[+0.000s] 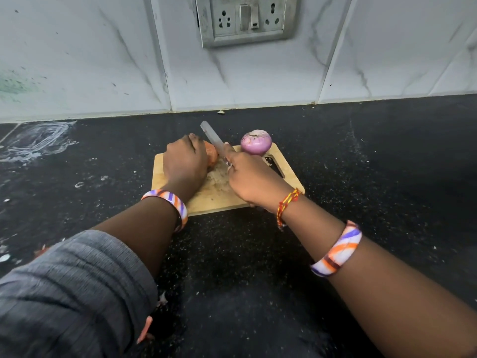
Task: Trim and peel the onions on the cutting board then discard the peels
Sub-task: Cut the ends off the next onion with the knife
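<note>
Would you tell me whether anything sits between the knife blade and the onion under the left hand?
Nothing visible does: the steel knife blade in the right hand lies against the orange-skinned onion held by the left hand.

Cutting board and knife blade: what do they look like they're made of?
The cutting board looks like pale wood or bamboo, matte, with a scuffed centre. The knife blade looks like dull grey metal, probably steel, faintly shiny.
</note>
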A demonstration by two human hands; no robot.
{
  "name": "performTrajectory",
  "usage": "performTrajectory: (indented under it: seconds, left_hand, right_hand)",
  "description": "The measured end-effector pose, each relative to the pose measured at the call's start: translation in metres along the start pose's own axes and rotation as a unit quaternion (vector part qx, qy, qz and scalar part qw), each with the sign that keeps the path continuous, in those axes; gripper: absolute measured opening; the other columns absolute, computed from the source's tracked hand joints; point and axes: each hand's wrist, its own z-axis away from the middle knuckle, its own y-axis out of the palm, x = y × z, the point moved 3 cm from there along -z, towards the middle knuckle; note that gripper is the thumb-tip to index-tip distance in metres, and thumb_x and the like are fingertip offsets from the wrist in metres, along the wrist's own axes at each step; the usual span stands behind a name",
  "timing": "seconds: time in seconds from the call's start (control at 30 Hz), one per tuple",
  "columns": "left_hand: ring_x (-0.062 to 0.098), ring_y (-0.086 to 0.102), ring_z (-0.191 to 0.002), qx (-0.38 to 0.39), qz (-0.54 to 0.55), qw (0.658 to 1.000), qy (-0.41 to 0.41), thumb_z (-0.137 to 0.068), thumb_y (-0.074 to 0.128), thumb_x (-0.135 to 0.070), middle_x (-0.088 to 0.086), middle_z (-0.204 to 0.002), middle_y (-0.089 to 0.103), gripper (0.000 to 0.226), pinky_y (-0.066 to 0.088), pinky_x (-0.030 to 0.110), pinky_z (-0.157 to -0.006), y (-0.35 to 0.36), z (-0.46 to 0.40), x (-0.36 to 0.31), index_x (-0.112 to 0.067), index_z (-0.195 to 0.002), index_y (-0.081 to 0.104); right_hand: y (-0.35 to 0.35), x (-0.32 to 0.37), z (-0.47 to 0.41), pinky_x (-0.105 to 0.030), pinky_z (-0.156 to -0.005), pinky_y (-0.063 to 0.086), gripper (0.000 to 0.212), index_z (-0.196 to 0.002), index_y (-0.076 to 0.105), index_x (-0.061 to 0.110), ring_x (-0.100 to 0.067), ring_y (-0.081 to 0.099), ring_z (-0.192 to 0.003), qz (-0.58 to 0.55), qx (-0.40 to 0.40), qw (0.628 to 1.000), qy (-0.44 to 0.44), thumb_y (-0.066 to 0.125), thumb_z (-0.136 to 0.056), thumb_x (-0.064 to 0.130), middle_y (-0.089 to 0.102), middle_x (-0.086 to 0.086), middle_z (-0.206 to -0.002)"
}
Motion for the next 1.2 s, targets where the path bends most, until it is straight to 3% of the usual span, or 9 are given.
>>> performTrajectory:
  seconds: [0.13, 0.2, 0.33, 0.47, 0.63, 0.83, 1.03, 1.2]
  left_hand:
    - [0.045, 0.054, -0.098, 0.0, -0.003, 1.0, 0.005, -0.098, 0.028, -0.022, 0.031, -0.104, 0.061, 0.044, 0.037, 0.038, -0.076, 0.0, -0.001, 0.0, 0.008, -0.097, 0.06]
    - [0.045, 0.053, -0.099, 0.0, -0.01, 1.0, 0.003, -0.098, 0.027, -0.022, 0.03, -0.104, 0.061, 0.044, 0.038, 0.04, -0.077, 0.0, -0.002, 0.0, 0.008, -0.098, 0.06]
    - [0.046, 0.052, -0.101, 0.005, -0.019, 1.0, 0.016, -0.098, 0.028, -0.022, 0.031, -0.106, 0.061, 0.044, 0.038, 0.041, -0.08, 0.001, -0.002, -0.003, 0.008, -0.1, 0.06]
    - [0.045, 0.053, -0.098, 0.001, -0.019, 1.0, 0.016, -0.098, 0.027, -0.022, 0.031, -0.104, 0.061, 0.045, 0.038, 0.041, -0.08, 0.0, -0.002, -0.003, 0.008, -0.097, 0.06]
    - [0.045, 0.053, -0.099, -0.001, -0.017, 1.0, 0.012, -0.099, 0.027, -0.021, 0.031, -0.105, 0.061, 0.044, 0.039, 0.04, -0.081, -0.001, -0.001, -0.003, 0.008, -0.098, 0.06]
    - [0.046, 0.053, -0.1, -0.002, -0.016, 1.0, 0.014, -0.098, 0.028, -0.022, 0.032, -0.107, 0.06, 0.045, 0.039, 0.041, -0.082, -0.002, -0.001, -0.003, 0.008, -0.101, 0.06]
    - [0.046, 0.053, -0.1, -0.006, -0.01, 1.0, -0.009, -0.098, 0.027, -0.021, 0.032, -0.106, 0.06, 0.045, 0.04, 0.041, -0.083, -0.002, -0.001, -0.002, 0.009, -0.102, 0.06]
    - [0.045, 0.054, -0.1, -0.012, 0.0, 1.0, -0.013, -0.098, 0.027, -0.02, 0.032, -0.106, 0.061, 0.045, 0.039, 0.04, -0.082, -0.003, -0.001, 0.0, 0.009, -0.101, 0.06]
  right_hand:
    - [-0.008, 0.0, -0.007, -0.009, -0.035, 0.035, 0.058, -0.148, 0.015, 0.012, -0.006, 0.025, -0.049, 0.018, 0.018, 1.0, -0.004, 0.031, -0.094, 0.002, 0.041, 0.002, -0.065]
    - [-0.008, -0.001, 0.0, -0.012, -0.035, 0.034, 0.06, -0.149, 0.013, 0.012, -0.009, 0.029, -0.052, 0.049, 0.019, 0.998, -0.021, 0.032, -0.093, 0.003, 0.054, -0.005, -0.079]
    - [0.002, -0.004, 0.016, -0.03, -0.061, 0.033, 0.061, -0.149, 0.014, 0.014, -0.028, 0.051, -0.084, 0.079, 0.002, 0.997, 0.005, 0.035, -0.092, 0.007, 0.051, -0.013, -0.094]
    - [0.009, 0.003, -0.003, -0.034, -0.069, 0.036, 0.065, -0.149, 0.01, 0.01, -0.035, 0.056, -0.101, 0.082, -0.005, 0.997, 0.014, 0.041, -0.092, 0.009, 0.056, -0.021, -0.116]
    - [0.011, -0.002, 0.019, -0.033, -0.053, 0.032, 0.064, -0.149, 0.008, 0.014, -0.025, 0.051, -0.074, 0.083, 0.01, 0.996, 0.009, 0.038, -0.093, 0.008, 0.053, -0.012, -0.09]
    - [0.011, 0.007, -0.003, -0.036, -0.073, 0.04, 0.064, -0.147, 0.013, 0.007, -0.033, 0.055, -0.107, 0.107, 0.002, 0.994, 0.025, 0.045, -0.092, 0.012, 0.051, -0.018, -0.124]
    - [0.022, -0.003, 0.028, -0.033, -0.067, 0.038, 0.075, -0.149, 0.006, 0.013, -0.032, 0.057, -0.099, 0.15, 0.025, 0.988, 0.025, 0.047, -0.088, 0.002, 0.054, -0.016, -0.112]
    - [0.019, 0.004, 0.007, -0.034, -0.069, 0.035, 0.069, -0.149, 0.01, 0.01, -0.033, 0.054, -0.107, 0.126, 0.018, 0.991, 0.038, 0.045, -0.089, 0.005, 0.051, -0.017, -0.123]
